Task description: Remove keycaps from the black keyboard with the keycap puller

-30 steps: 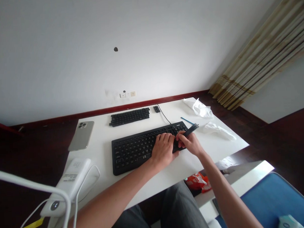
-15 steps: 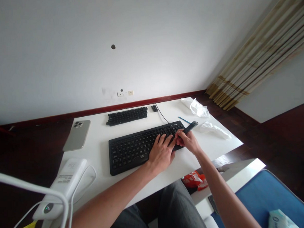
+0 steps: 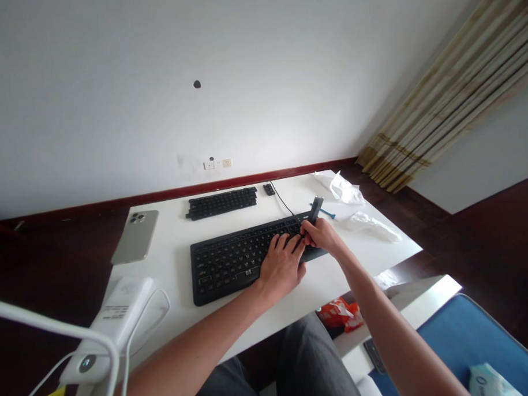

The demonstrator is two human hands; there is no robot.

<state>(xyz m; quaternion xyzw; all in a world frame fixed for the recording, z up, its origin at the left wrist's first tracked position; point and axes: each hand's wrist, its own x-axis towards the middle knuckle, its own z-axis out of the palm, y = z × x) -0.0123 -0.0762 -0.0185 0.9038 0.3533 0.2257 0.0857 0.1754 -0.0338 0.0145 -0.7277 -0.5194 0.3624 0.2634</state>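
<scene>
White table (image 3: 344, 270) bears keyboard (image 3: 231, 260), tool (image 3: 315, 209) raised

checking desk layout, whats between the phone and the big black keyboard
In the head view, only bare white table lies between the phone and the big black keyboard; nothing sits in that stretch.

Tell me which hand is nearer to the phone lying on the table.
The left hand. It rests on the black keyboard, to the right of the phone with bare table between. The right hand, holding a dark tool, is farther right.
</scene>
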